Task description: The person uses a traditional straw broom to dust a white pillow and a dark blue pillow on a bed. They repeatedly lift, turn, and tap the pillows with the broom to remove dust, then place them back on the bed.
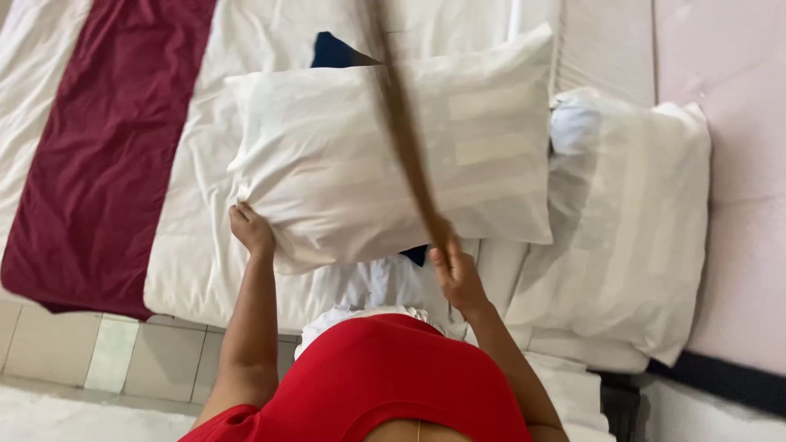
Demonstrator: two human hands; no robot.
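A white striped pillow [344,155] is lifted above a white bed [213,270]. My left hand [250,229] grips the pillow's near left edge from below. My right hand [455,272] is closed around a long brown stick-like brush [403,123] that runs blurred from the hand up across the pillow's face to the top of the view. A dark blue thing [334,54] shows behind the pillow's top edge, with another dark blue bit [416,255] under its lower edge.
A second white pillow [630,221] lies on the bed to the right. A dark red runner [106,155] crosses the bed at left. A pale pink headboard [737,164] is at right. Tiled floor [74,344] and a white rug [65,417] are at lower left.
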